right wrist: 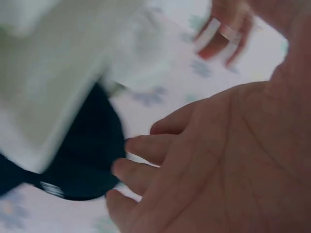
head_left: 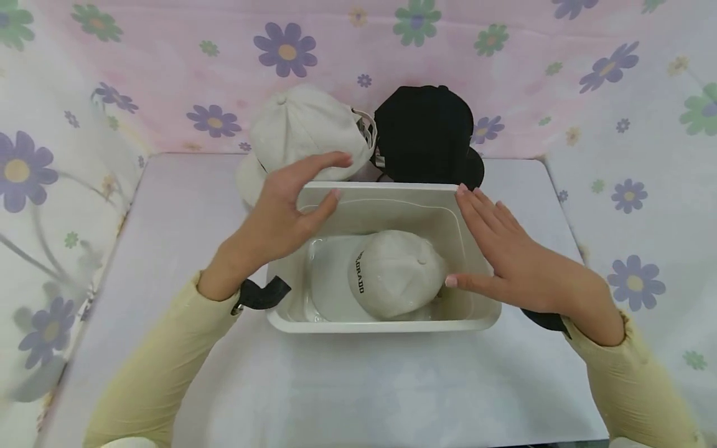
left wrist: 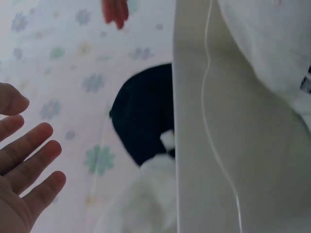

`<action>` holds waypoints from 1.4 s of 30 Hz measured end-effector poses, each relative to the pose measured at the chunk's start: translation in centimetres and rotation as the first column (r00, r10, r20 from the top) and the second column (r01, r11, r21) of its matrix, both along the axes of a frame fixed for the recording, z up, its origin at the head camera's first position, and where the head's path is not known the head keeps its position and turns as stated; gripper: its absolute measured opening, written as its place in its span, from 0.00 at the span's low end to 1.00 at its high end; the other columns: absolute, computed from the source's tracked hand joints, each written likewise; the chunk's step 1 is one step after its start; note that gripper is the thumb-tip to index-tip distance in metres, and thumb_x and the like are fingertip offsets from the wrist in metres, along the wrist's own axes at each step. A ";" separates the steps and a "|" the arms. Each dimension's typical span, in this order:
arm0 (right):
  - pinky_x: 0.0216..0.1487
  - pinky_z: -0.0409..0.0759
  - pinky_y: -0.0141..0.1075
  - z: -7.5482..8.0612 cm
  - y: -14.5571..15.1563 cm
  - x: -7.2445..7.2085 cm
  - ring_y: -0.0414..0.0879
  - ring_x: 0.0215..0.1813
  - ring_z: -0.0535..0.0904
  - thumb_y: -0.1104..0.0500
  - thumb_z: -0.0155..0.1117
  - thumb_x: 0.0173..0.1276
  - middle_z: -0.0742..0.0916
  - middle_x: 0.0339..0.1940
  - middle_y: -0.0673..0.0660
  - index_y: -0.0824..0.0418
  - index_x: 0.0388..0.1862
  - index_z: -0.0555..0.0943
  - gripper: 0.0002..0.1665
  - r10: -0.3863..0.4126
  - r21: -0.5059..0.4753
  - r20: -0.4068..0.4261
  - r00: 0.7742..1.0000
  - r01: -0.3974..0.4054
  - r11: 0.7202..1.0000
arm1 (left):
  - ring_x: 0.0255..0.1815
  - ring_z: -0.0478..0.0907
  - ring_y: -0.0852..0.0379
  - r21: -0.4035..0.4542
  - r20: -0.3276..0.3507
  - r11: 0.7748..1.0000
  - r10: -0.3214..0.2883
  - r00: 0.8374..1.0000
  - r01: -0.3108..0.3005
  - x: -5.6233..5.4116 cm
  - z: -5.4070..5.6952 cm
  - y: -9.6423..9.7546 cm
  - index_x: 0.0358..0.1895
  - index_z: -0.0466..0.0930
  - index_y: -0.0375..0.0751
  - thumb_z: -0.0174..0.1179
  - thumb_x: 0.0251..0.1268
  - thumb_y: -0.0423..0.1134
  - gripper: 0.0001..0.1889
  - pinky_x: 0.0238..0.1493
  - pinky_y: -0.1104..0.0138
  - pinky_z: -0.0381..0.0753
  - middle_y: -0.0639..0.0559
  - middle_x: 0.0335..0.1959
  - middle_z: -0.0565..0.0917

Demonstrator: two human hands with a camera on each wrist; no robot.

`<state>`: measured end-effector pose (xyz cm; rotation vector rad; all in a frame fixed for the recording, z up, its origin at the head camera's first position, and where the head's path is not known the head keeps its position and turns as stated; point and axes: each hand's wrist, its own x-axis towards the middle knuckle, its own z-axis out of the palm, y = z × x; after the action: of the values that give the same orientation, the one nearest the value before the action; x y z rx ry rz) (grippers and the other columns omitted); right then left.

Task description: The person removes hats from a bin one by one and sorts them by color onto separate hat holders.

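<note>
In the head view, a cream cap [head_left: 399,274] with dark lettering lies in a whitish plastic bin [head_left: 386,326], its brim toward the left. My left hand [head_left: 288,208] hovers above the bin's left side, thumb and fingers apart with nothing between them. Over the bin's right side is my right hand [head_left: 506,261], its fingers extended and its thumb apart, holding nothing. Both palms also show bare in the wrist views, the left hand [left wrist: 29,165] and the right hand [right wrist: 209,160] with fingers spread or loosely bent.
Behind the bin, a second cream cap [head_left: 313,130] and a black cap [head_left: 426,134] stand side by side against the flowered cloth backdrop [head_left: 347,37]. The bin stands on a table with a pale cover [head_left: 392,386]. Flowered cloth also hangs at both sides.
</note>
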<state>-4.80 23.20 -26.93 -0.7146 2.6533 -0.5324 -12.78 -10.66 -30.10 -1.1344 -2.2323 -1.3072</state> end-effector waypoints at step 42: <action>0.83 0.29 0.48 -8.5 1.8 4.1 0.52 0.86 0.35 0.20 0.65 0.56 0.46 0.86 0.63 0.64 0.84 0.38 0.78 -0.068 0.061 -0.299 0.952 0.090 0.994 | 0.66 0.74 0.50 -0.659 0.414 0.602 -0.208 0.886 0.450 -0.1 -6.0 11.5 0.71 0.72 0.42 0.57 0.77 0.46 0.24 0.71 0.60 0.69 0.46 0.65 0.77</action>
<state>-0.66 24.98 -35.43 -0.7173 2.9739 -0.3693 -12.93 0.81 -36.08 -1.8092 -3.0339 -0.6473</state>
